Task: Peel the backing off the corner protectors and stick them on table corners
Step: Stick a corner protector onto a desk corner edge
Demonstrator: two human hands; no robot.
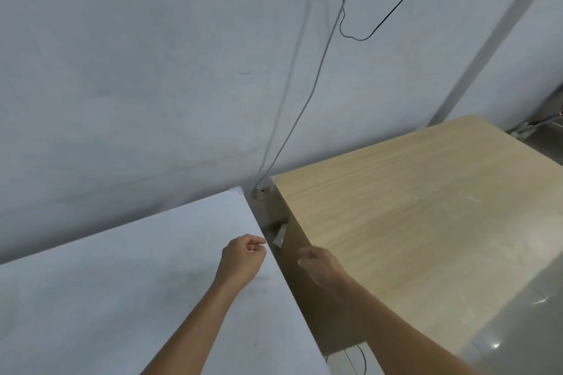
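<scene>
My left hand (243, 259) hovers over the right edge of the white table (122, 283). Its fingers are curled and its fingertips pinch a small pale piece, apparently a clear corner protector (252, 248). My right hand (316, 262) is blurred over the near-left edge of the wooden table (411, 207), its fingers loosely curled with nothing visible in them. A small white scrap (278, 237), like a backing piece, sits in the gap between the tables. A protector (237, 190) covers the white table's far corner, and another pale one (272, 180) is on the wooden table's far-left corner.
A grey wall stands right behind both tables. A grey cable (304, 100) and a black cable (374, 9) hang down it to a small white box (261, 191) in the gap. Tiled floor (518, 329) lies at the right, with a cable (353, 359) below the wooden table.
</scene>
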